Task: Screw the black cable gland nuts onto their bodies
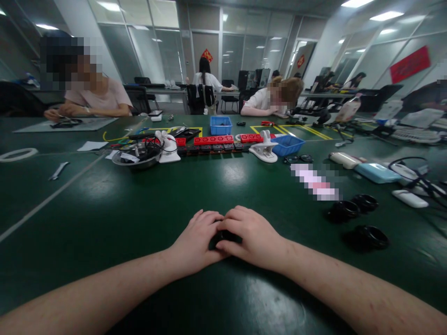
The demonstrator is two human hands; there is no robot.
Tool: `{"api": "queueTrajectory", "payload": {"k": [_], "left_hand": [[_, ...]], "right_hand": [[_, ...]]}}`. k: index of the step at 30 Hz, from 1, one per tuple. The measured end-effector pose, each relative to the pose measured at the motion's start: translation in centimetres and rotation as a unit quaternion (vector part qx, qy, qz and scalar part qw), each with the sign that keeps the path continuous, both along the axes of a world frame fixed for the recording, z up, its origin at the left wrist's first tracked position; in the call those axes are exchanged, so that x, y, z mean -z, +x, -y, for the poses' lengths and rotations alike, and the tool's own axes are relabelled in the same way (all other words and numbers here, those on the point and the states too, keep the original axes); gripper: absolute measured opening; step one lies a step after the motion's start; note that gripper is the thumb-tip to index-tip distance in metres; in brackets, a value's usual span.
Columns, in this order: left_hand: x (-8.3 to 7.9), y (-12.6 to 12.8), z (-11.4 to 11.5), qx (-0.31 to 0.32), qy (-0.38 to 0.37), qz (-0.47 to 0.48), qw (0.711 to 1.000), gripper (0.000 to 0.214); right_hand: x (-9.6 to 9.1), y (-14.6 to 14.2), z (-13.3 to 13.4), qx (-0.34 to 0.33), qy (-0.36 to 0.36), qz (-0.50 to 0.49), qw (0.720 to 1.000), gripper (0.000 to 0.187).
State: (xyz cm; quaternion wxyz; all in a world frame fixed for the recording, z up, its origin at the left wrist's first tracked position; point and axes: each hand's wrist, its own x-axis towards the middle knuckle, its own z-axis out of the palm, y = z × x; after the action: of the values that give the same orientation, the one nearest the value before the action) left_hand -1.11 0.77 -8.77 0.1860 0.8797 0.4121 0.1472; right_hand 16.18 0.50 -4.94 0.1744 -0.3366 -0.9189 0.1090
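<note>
My left hand (pixel 197 239) and my right hand (pixel 249 237) meet over the green table (pixel 139 223), fingers curled round a black round object (pixel 228 236). Most of that object is covered by my fingers; its visible part is dark and glossy. My right fingertips overlap those of the left. To the right lie three glossy black ring-shaped parts: one in front (pixel 372 237), one behind it (pixel 345 210) and one farther back (pixel 365 203).
Across the table stand a metal bowl (pixel 138 160) of parts, white clip stands (pixel 263 151), red socket strips (pixel 213 140) and blue baskets (pixel 220 125). A wrench (pixel 58 171) lies left. A power bank-like blue case (pixel 377 172) and cables lie right. Co-workers sit beyond.
</note>
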Motion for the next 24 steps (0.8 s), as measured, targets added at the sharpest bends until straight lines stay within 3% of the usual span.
{"api": "queueTrajectory", "payload": {"k": [13,19,24], "left_hand": [[-0.14,0.22,-0.06,-0.008,-0.003,0.027,1.000,0.038],[0.23,0.02,-0.20,-0.009,-0.004,0.021,1.000,0.040],[-0.25,0.14,-0.15,-0.002,-0.009,0.014,1.000,0.036]], "right_hand": [[0.85,0.25,-0.21,-0.146,0.035,-0.053,0.987,0.024],[0.53,0.28,0.12,-0.064,0.082,-0.089,0.991,0.025],[0.53,0.18,0.10,0.030,0.079,-0.043,0.995,0.037]]}}
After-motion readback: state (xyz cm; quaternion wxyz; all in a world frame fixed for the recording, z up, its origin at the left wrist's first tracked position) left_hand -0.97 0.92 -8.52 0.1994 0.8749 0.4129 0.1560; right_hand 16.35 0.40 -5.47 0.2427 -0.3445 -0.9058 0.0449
